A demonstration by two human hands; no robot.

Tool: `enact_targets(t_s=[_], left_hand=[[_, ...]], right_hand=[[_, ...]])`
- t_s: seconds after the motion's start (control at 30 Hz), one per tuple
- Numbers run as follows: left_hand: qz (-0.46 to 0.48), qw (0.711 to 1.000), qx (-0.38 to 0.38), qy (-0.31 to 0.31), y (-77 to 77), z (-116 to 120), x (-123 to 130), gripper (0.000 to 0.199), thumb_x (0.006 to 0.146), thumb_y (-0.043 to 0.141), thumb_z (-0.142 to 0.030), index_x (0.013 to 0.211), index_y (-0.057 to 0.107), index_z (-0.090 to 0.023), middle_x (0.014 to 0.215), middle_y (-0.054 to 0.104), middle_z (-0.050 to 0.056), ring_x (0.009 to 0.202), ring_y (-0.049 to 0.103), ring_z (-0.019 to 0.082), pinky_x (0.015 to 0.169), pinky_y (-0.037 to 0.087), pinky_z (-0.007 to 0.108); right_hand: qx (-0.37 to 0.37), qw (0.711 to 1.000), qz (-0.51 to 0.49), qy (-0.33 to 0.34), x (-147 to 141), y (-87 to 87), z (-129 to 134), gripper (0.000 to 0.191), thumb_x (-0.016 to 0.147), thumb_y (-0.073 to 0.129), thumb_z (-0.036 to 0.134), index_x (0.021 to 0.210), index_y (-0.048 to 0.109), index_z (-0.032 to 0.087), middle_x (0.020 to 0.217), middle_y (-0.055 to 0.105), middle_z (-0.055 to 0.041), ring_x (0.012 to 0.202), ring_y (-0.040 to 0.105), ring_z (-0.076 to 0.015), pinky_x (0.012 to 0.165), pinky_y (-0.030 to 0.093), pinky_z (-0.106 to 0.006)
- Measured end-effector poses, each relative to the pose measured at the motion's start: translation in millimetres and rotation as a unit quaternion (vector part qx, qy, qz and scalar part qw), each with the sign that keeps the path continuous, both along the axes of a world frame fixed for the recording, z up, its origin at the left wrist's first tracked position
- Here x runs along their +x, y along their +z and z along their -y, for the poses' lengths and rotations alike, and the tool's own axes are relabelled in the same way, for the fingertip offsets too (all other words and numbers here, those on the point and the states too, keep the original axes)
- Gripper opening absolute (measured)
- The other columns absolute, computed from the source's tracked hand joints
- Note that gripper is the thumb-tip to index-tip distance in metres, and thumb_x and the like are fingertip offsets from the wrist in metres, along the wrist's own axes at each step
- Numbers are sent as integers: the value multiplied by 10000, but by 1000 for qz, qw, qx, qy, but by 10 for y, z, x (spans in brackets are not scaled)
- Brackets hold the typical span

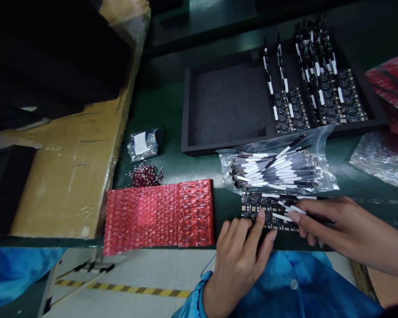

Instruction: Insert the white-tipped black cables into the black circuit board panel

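We press our left hand flat, fingers spread, on the near edge of a black circuit board lying on the desk just in front of the clear bag of strips. Our right hand pinches a white-tipped strip over that board.

Couldn't read a single thing here tbh. The small bag had a white label on it, but the print was way too tiny and blurry to make out.
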State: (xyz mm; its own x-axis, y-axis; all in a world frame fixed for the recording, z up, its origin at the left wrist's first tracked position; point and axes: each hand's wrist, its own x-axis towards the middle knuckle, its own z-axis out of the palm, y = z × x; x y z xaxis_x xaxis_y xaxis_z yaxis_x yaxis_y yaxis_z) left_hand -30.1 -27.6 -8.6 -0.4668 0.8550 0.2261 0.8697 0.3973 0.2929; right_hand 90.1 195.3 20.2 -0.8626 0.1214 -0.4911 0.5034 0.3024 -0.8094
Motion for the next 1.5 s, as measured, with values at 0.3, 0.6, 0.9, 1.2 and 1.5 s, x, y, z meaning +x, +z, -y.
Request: enact_targets(t_s=[0.3, 0.6, 0.9, 1.2, 1.5], left_hand=[[9, 1000, 15, 15, -33, 21, 1, 515, 920, 634, -429, 1395, 479, -302, 841, 653, -38, 718, 595, 112, 633, 494, 287], [4, 999, 27, 26, -24, -6, 15, 474, 913, 632, -412, 1364, 501, -349, 799, 690, -20, 664, 614, 166, 560, 535, 352], [20, 996, 85, -5, -8, 162, -6, 438, 891, 673, -360, 1307, 565, -281, 885, 713, -28, 726, 624, 121, 660, 524, 302], [-1, 995, 98, 15, -68, 219, -58, 359, 886, 682, -320, 1228, 621, -231, 873, 713, -26, 713, 601, 111, 654, 452, 293], [-4, 996, 82, 19, -52, 207, -51, 406, 903, 660, -346, 1286, 580, -239, 879, 721, -35, 704, 609, 115, 644, 472, 290]], right_hand=[[187, 969, -105, -122, 44, 186, -347, 397, 1027, 662, 731, 1054, 875, 398, 932, 883, -46, 779, 789, -310, 666, 568, -385], [58, 993, -44, -89, -148, 244, -190, 432, 1016, 701, 675, 826, 717, 288, 690, 680, 23, 620, 596, -195, 536, 415, -297], [3, 999, -10, -48, -201, 111, 145, 293, 995, 719, 513, 822, 609, 303, 613, 622, 65, 580, 502, -190, 528, 314, -291], [28, 998, -52, -13, -438, -19, 338, 215, 901, 710, 394, 746, 591, 304, 582, 576, 75, 557, 497, -172, 540, 296, -281], [23, 1000, -12, 12, -484, -90, 315, 248, 947, 657, 417, 741, 572, 307, 587, 570, 57, 568, 506, -194, 525, 304, -298]])
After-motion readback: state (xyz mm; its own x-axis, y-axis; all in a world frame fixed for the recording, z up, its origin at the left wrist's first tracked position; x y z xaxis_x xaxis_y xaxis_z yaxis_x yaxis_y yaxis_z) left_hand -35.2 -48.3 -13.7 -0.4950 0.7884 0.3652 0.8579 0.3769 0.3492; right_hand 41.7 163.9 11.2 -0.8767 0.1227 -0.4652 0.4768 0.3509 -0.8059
